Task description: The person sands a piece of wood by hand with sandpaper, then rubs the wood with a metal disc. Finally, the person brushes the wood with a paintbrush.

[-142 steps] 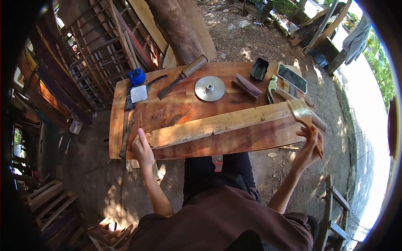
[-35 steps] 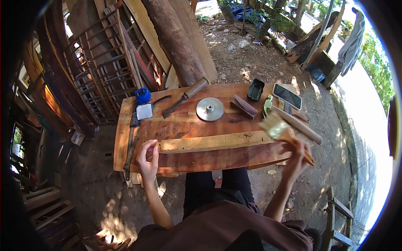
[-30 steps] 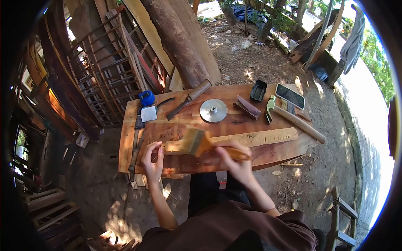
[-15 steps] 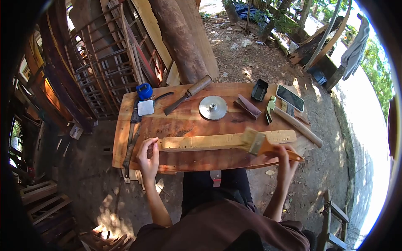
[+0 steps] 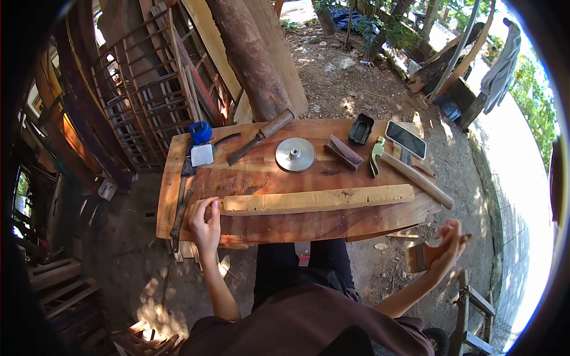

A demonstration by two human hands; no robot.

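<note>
A long, pale wooden bar [image 5: 314,200] lies across the table, with small dark marks on its face. At its left end, my left hand [image 5: 205,221] has its thumb and fingers closed on the tip. My right hand [image 5: 449,249] is beyond the table's right front edge, apart from the bar. Its fingers wrap the handle of a wide paintbrush [image 5: 420,257], whose pale bristles point left.
The wooden table [image 5: 255,172] carries a chisel [image 5: 261,136], a metal disc [image 5: 295,155], folded sandpaper [image 5: 343,153], a black case [image 5: 360,129], a hammer [image 5: 415,172] and a phone [image 5: 406,140]. A blue tape measure [image 5: 200,132] and a machete [image 5: 183,199] lie left.
My right hand has swung the paintbrush off the bar, to the right and toward me, past the table edge. My left hand remains at the bar's left end.
</note>
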